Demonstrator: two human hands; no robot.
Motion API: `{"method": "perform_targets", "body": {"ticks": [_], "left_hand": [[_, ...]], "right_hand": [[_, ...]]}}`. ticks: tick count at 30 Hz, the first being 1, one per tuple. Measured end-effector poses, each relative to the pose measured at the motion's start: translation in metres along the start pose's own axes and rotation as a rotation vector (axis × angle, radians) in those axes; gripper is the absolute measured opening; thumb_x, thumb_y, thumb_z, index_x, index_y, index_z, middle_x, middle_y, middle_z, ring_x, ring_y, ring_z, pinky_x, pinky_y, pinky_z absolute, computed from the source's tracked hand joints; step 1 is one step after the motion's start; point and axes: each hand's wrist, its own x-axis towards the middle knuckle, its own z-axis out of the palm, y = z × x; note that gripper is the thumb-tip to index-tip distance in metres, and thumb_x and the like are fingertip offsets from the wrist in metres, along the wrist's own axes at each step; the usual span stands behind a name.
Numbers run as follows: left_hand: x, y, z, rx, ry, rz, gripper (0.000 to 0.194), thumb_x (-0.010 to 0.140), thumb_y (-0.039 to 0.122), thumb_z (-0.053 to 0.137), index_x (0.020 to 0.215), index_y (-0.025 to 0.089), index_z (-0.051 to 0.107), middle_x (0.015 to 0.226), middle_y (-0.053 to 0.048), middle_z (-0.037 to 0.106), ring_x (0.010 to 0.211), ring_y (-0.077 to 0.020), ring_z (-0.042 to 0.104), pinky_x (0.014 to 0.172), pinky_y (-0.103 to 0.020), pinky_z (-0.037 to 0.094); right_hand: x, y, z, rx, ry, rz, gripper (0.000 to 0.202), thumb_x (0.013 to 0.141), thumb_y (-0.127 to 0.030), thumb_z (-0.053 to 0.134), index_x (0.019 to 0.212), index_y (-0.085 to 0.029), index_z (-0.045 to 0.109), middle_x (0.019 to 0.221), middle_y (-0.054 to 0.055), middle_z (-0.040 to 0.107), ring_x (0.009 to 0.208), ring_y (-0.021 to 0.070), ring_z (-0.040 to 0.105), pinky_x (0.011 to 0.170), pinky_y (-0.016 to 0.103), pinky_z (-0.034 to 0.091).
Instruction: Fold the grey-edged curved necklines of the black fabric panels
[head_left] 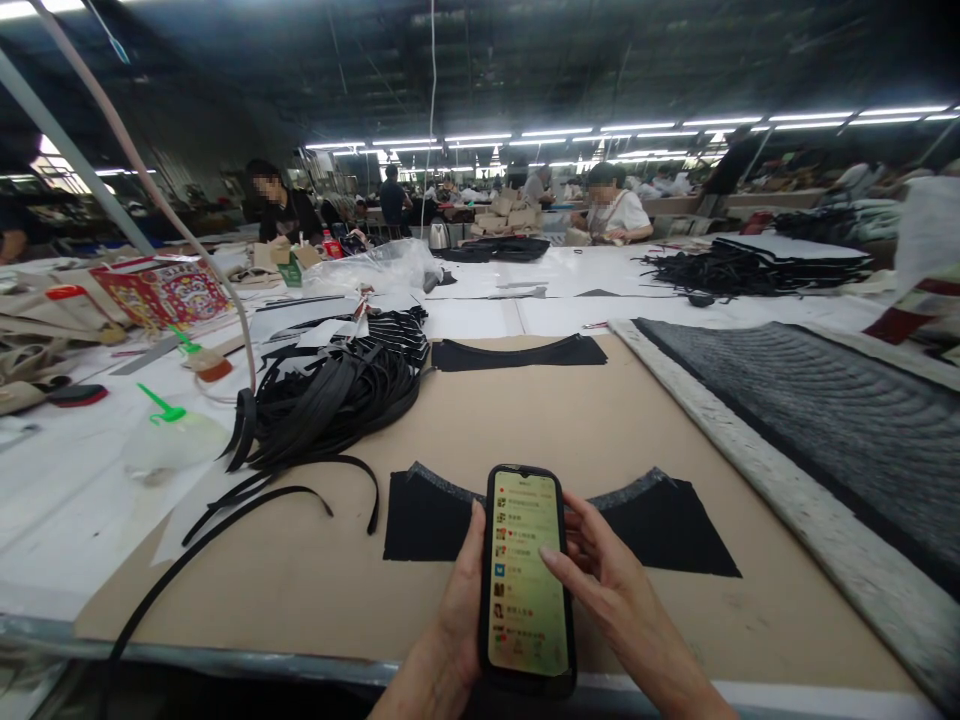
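Note:
A smartphone (525, 580) in a black case is held upright near the table's front edge, its lit screen showing a list with small pictures. My left hand (450, 610) is closed round its left side, thumb along the edge. On the other side, my right hand (611, 580) grips the right edge with curled fingers, and its thumb lies over the screen. Behind the phone, a black curved fabric piece (675, 530) with a grey-edged curve lies on a tan board (337, 600); the phone and hands hide its middle. A second black curved piece (517, 353) lies farther back.
Black strips (337, 400) are heaped at left, some trailing over the front edge. Two squeeze bottles with green nozzles (176, 430) stand beyond them. At right lies a grey textured sheet (810, 400) on a pale slab. Co-workers (615, 210) sit across the table.

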Motion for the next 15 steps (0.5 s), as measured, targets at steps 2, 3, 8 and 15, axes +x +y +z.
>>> {"method": "perform_targets", "body": {"ticks": [2,3,8,15], "left_hand": [[0.0003,0.0001,-0.0004,0.002,-0.011,0.002,0.076,0.093,0.070,0.029,0.128,0.006,0.052,0.117,-0.021,0.057,0.110,-0.0344,0.054,0.101,-0.043,0.038],[0.0004,0.0001,-0.0003,0.006,-0.018,0.002,0.076,0.093,0.069,0.029,0.129,0.006,0.051,0.117,-0.021,0.057,0.110,-0.0344,0.054,0.101,-0.043,0.038],[-0.0008,-0.0005,0.0014,0.011,-0.032,0.008,0.077,0.093,0.069,0.029,0.131,0.005,0.049,0.118,-0.021,0.056,0.111,-0.0338,0.053,0.101,-0.043,0.037],[-0.0012,-0.0003,0.0000,0.005,0.010,-0.007,0.079,0.094,0.069,0.028,0.132,0.003,0.046,0.116,-0.021,0.057,0.110,-0.0319,0.054,0.101,-0.039,0.037]], "right_hand": [[0.0002,-0.0002,0.0004,0.005,0.004,0.000,0.064,0.081,-0.043,0.063,0.134,-0.020,0.036,0.125,0.011,0.054,0.107,0.0218,0.058,0.096,0.037,0.047],[0.0002,-0.0003,0.0006,0.010,0.008,0.002,0.064,0.080,-0.043,0.064,0.133,-0.020,0.037,0.125,0.011,0.054,0.107,0.0219,0.058,0.096,0.037,0.048],[-0.0004,-0.0021,0.0012,0.039,0.015,0.012,0.064,0.078,-0.041,0.066,0.132,-0.020,0.038,0.124,0.011,0.055,0.108,0.0229,0.058,0.092,0.036,0.050],[0.0021,0.0018,-0.0001,0.006,0.036,-0.012,0.061,0.080,-0.043,0.065,0.131,-0.020,0.041,0.119,0.010,0.058,0.102,0.0219,0.061,0.090,0.036,0.049]]}}
